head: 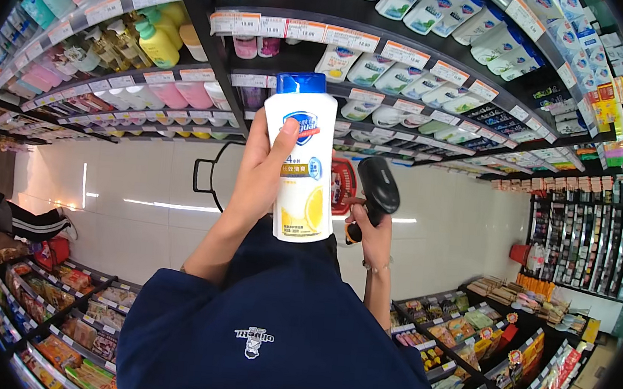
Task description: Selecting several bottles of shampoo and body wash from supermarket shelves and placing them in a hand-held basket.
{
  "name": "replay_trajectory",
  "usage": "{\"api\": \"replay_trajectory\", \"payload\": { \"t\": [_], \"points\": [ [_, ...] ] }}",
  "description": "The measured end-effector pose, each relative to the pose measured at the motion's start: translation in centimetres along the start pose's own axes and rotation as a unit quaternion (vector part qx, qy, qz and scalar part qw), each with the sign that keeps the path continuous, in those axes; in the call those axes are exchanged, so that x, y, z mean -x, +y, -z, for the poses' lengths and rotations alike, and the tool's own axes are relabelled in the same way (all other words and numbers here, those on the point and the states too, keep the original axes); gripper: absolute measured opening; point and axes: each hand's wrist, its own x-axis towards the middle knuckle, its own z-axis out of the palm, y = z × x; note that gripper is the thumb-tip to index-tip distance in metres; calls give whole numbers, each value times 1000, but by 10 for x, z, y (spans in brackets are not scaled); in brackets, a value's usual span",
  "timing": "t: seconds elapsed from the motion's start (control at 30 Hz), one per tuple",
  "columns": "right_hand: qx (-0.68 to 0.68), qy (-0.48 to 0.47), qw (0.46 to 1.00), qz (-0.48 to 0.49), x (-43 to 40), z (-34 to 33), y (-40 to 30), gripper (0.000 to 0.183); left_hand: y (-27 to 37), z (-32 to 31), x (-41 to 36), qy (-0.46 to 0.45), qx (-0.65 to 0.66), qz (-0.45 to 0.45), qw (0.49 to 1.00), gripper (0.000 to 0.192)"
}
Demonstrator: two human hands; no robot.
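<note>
My left hand (261, 168) grips a white Safeguard body wash bottle (308, 166) around its left side, thumb across the front logo. The bottle stands upright before me, its blue cap (301, 82) on top and lemon slices printed low on its front. In my right hand (375, 230) is a black handheld barcode scanner (379, 186), held by its handle to the right of the bottle. The scanner's head points up and away from me. Part of a red basket (344, 186) shows below, between bottle and scanner; the bottle hides the rest.
Shelves of toiletries with price tags (298, 29) run ahead of me. Behind the bottle, a black-rimmed container with a handle (203, 175) sits at floor level. Shelves of packaged food (77, 329) lie behind me on both sides. A person (20, 224) is at the far left.
</note>
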Motion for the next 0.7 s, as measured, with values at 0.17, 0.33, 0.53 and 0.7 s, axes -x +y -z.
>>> {"api": "replay_trajectory", "payload": {
  "t": [0.17, 0.33, 0.53, 0.7],
  "points": [
    [-111, -82, 988, 66, 45, -53, -56, 46, 2, 13, 4, 47, 35, -17, 998, 34],
    [-182, -52, 981, 41, 63, -91, -48, 46, 14, 36, 12, 71, 53, -12, 996, 34],
    [-159, -48, 984, 57, 67, -114, -52, 48, 31, 37, 34, 57, 85, -56, 993, 44],
    [-182, -69, 977, 82, 69, -129, -62, 51, 37, 38, 51, 19, 132, -78, 988, 54]
  ]
}}
